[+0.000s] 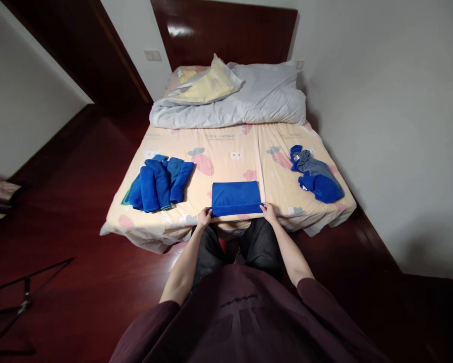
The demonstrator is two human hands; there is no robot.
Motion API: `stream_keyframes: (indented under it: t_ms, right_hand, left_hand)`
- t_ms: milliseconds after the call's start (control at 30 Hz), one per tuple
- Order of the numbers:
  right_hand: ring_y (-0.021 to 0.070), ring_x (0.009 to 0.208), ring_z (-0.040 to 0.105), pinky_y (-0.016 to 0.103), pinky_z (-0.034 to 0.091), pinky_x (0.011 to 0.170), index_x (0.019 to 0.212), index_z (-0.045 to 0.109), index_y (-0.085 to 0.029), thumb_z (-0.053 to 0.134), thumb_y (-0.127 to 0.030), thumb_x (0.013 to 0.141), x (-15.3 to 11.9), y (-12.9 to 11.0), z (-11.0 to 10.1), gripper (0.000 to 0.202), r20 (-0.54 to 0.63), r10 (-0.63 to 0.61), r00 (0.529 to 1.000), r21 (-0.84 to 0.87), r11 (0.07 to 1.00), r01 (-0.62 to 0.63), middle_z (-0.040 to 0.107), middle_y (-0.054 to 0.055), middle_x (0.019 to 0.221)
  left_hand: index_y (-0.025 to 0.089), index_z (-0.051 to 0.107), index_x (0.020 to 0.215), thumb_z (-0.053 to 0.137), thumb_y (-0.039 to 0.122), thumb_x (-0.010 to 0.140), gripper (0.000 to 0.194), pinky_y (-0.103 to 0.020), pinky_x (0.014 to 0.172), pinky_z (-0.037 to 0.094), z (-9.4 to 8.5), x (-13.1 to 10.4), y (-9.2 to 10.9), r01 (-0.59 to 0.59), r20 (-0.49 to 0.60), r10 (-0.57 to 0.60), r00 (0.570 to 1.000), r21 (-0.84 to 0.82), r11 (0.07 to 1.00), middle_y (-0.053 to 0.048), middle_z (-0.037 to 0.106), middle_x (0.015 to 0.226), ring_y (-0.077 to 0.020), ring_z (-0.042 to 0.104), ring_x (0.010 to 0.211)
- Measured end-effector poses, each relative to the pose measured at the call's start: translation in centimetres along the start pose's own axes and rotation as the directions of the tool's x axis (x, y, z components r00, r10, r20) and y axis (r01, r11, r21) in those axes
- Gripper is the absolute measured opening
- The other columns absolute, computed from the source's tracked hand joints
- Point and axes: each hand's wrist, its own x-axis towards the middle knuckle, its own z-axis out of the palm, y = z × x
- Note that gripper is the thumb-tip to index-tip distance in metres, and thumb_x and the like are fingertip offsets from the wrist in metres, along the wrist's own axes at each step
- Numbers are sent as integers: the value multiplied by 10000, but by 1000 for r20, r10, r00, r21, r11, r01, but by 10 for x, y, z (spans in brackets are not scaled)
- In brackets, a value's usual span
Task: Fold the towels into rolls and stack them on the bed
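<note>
A blue towel lies flat on the bed near its front edge, folded into a rectangle with its near edge turned up in a narrow strip. My left hand pinches the strip's left end, and my right hand pinches its right end. Left of it, several rolled blue towels lie piled close together. On the right, a loose heap of crumpled blue and grey-blue cloths shows small white tags.
The bed has a peach sheet with carrot and rabbit prints. A grey quilt lies bunched by the dark headboard. A black metal stand is on the red floor at left. A wall runs along the right.
</note>
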Motion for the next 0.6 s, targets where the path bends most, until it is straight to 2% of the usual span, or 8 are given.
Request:
stream_keyframes:
  t_ms: [267, 467, 600]
  right_hand:
    - [235, 1010, 775, 322, 581, 966, 1025, 790, -204, 669, -292, 971, -2, -2, 1, 159, 26, 119, 993, -37, 992, -118, 823, 108, 1048]
    - [232, 1011, 782, 307, 583, 939, 1033, 799, -194, 652, -318, 982, -1, 1, 4, 199, 28, 148, 989, -55, 988, -146, 832, 111, 1094]
    - [236, 1009, 786, 299, 579, 923, 1030, 804, -190, 658, -322, 984, -2, 1, 6, 201, 19, 154, 988, -69, 986, -152, 837, 115, 1082]
  left_hand:
    - [181, 741, 989, 662, 347, 958, 186, -446, 1028, 564, 7, 3, -3, 45, -20, -44, 999, 56, 997, -154, 812, 1015, -337, 773, 1093]
    - [188, 762, 987, 650, 319, 971, 173, -398, 981, 577, 11, 3, -6, 37, -32, -35, 999, 74, 997, -135, 812, 969, -316, 784, 1046]
    - [164, 764, 1077, 630, 322, 1001, 220, -397, 996, 567, 16, -4, -9, 5, -53, -1, 999, 85, 996, -160, 807, 1027, -318, 779, 1062]
